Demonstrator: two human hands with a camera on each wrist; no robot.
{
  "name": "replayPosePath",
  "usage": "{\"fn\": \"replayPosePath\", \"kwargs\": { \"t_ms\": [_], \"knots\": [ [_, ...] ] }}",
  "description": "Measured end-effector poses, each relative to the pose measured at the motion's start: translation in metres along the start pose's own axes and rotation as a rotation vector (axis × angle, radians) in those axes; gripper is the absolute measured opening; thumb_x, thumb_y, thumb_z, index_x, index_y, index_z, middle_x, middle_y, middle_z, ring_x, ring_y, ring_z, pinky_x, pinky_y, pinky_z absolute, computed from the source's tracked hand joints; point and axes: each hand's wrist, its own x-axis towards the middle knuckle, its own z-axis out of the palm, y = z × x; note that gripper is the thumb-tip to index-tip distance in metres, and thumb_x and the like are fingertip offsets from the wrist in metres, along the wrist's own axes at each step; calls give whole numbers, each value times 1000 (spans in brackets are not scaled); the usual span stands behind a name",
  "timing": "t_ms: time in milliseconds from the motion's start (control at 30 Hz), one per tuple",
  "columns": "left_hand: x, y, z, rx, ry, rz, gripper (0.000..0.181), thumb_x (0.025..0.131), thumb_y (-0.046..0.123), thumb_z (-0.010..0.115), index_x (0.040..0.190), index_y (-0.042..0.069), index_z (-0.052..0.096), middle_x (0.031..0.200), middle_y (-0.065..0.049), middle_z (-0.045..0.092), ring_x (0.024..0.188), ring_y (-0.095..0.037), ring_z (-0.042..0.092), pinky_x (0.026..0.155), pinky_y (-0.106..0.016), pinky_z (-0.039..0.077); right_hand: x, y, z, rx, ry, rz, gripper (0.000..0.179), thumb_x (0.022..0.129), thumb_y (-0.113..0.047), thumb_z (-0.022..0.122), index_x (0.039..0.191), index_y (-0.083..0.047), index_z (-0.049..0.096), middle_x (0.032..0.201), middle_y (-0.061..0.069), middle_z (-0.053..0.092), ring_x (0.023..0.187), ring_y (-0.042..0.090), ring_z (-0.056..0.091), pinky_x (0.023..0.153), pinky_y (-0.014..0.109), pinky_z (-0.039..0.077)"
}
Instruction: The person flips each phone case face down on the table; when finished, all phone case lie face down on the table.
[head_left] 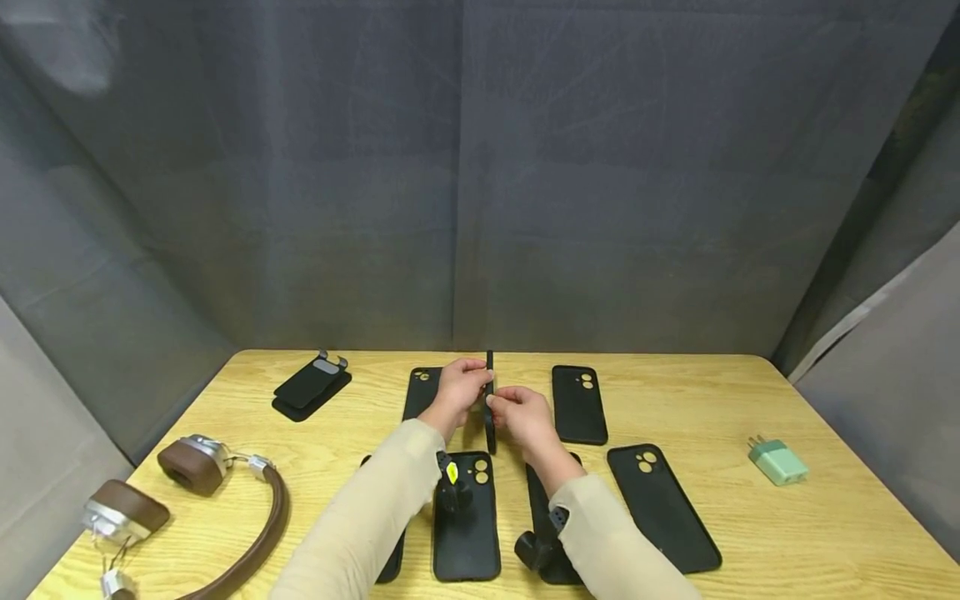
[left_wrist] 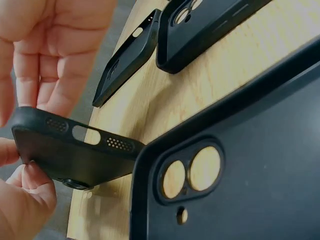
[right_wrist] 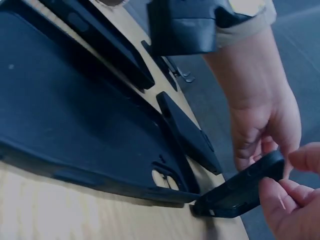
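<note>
One black phone case [head_left: 491,429] is held upright, edge-on, over the wooden table [head_left: 682,408], pinched at its sides by the left hand [head_left: 459,389] and the right hand [head_left: 527,414], apparently for steadiness. Other phone cases [head_left: 467,546] are laid flat around it, probably so that each can be reached easily.
</note>
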Motion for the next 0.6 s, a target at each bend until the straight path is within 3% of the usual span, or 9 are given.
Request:
{"fn": "replayPosePath", "kwargs": {
  "t_ms": [133,267,600],
  "knots": [
    [-1,1,1,17,11,11,29,86,6,61,113,-3,58,99,-12,62,81,-17,56,67,-24,47,-4,2,2,-17,-3,-11,31,84,-16,67,106,6,62,94,14,66,73,15,61,65,27,50],
    [-3,1,3,12,18,13,28,86,6,61,112,-3,58,98,-12,62,82,-18,57,70,-26,49,-4,5,3,-23,3,-18,31,82,-14,68,105,6,63,89,12,67,70,13,59,60,24,48],
    [-5,4,7,65,-3,17,26,85,8,63,110,-1,60,99,-13,63,81,-18,59,69,-26,49,-1,2,-1,-12,28,-14,22,81,-7,68,98,6,66,83,12,67,65,17,61,62,33,54]
  ]
}}
